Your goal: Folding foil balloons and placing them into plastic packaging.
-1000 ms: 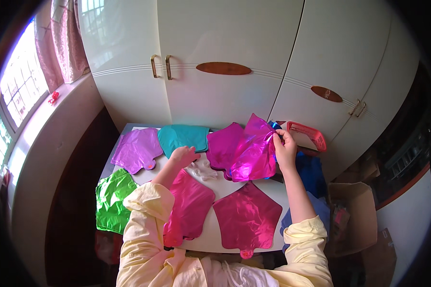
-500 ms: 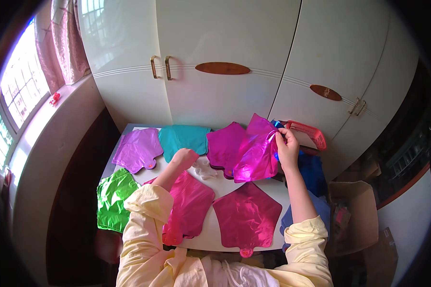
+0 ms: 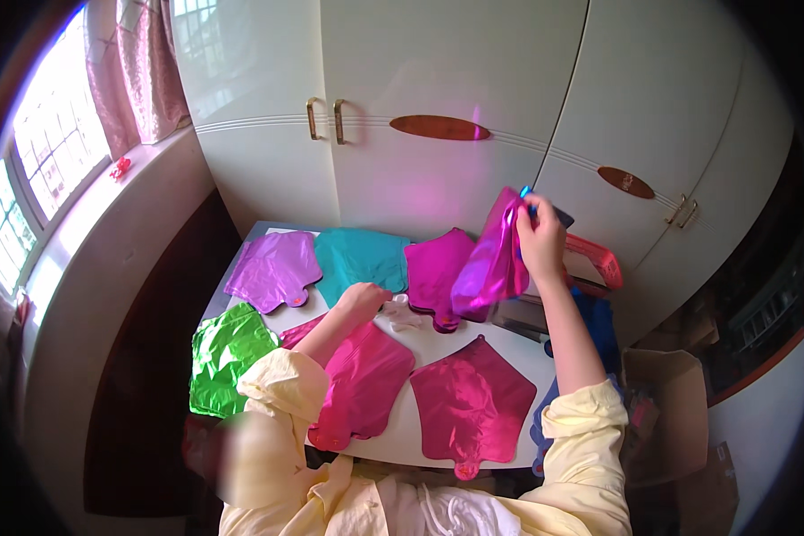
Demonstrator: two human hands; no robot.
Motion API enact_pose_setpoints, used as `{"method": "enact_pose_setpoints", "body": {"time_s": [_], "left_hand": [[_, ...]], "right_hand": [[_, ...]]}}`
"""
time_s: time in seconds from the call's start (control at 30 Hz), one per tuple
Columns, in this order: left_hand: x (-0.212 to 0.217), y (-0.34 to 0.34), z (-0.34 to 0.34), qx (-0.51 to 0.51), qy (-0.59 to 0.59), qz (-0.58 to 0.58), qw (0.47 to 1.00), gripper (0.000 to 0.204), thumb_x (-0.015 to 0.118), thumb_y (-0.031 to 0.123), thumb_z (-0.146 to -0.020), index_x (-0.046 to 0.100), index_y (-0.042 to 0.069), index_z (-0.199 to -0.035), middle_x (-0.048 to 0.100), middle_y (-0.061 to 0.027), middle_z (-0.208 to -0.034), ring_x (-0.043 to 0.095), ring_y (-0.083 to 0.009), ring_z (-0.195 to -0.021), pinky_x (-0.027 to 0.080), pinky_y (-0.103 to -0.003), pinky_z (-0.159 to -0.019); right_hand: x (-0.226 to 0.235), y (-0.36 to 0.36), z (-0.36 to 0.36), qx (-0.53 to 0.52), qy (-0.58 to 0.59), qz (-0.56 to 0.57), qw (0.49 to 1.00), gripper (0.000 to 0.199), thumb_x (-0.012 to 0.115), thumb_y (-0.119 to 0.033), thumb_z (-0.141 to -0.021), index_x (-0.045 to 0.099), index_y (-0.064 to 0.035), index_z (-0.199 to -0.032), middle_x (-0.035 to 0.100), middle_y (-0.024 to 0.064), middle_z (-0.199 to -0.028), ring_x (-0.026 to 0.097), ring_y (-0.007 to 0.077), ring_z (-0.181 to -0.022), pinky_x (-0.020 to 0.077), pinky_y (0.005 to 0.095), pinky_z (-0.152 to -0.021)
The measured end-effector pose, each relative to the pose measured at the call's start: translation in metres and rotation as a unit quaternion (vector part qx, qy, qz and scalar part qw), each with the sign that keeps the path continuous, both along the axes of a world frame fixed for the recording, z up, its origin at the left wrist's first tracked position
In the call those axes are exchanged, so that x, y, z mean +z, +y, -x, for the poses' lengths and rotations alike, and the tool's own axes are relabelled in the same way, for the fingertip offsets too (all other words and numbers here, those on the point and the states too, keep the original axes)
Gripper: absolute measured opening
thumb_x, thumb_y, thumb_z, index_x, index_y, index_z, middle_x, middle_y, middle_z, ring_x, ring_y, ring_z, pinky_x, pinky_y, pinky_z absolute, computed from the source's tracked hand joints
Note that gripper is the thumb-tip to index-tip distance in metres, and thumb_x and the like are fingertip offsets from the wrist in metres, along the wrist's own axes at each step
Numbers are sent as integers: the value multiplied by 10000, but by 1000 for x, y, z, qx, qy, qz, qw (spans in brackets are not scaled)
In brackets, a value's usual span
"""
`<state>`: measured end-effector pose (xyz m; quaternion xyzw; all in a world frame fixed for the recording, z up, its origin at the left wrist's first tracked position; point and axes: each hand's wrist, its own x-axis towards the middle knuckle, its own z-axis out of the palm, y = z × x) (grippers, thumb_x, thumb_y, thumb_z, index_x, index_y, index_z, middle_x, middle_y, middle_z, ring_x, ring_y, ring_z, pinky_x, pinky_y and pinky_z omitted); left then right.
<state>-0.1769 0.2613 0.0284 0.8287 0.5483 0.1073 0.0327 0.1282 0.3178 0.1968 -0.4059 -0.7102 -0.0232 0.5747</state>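
My right hand (image 3: 540, 234) pinches a shiny magenta foil balloon (image 3: 496, 259), flat and folded, by its upper edge, holding it up above the far right of the table. A bit of blue foil shows by the fingertips. My left hand (image 3: 363, 304) is closed over the middle of the table, next to a small bundle of white strands (image 3: 400, 314); what its fingers hold, if anything, is hidden. Flat foil balloons lie around: purple (image 3: 272, 268), teal (image 3: 357, 259), magenta (image 3: 436, 275), green (image 3: 230, 362), hot pink (image 3: 366, 375), and a dark pink star-like one (image 3: 473, 402).
The white table (image 3: 393, 447) stands against pale cupboards (image 3: 447, 54) with brass handles. At the back right is a red plastic basket (image 3: 598, 257). Blue foil pieces (image 3: 594, 326) lie at the right edge, beside an open cardboard box (image 3: 665, 393). A window is at left.
My right hand has lifted and turned the magenta balloon, which now hangs narrower and higher. My left hand stays near the white strands. The whole view has shifted slightly.
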Motion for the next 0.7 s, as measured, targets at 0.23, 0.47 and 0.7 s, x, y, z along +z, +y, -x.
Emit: {"method": "enact_pose_setpoints", "body": {"time_s": [0.23, 0.47, 0.7], "left_hand": [[9, -29, 3, 23, -68, 35, 997, 396, 606, 100, -758, 617, 120, -1154, 670, -153, -955, 636, -339, -904, 510, -434, -776], [-2, -57, 36, 15, -170, -20, 985, 352, 620, 144, -757, 630, 75, -1102, 640, -121, -1073, 621, -334, -952, 504, -418, -841], [-11, -70, 110, 171, -73, -127, 974, 260, 609, 132, -738, 671, 90, -987, 632, -119, -1109, 578, -296, -1070, 476, -407, -882]], "right_hand": [[40, 13, 106, 27, -265, -256, 929, 40, 563, -69, -760, 562, -100, -785, 543, 72, -750, 593, 249, -727, 493, 379, -617], [-121, 14, 223, 145, -436, -191, 868, 74, 580, -154, -737, 598, -116, -676, 595, 28, -770, 614, 191, -740, 509, 327, -650], [-190, -1, 234, 247, -461, -149, 839, 91, 567, -147, -737, 611, -124, -661, 573, 17, -758, 615, 186, -735, 509, 321, -652]]}}
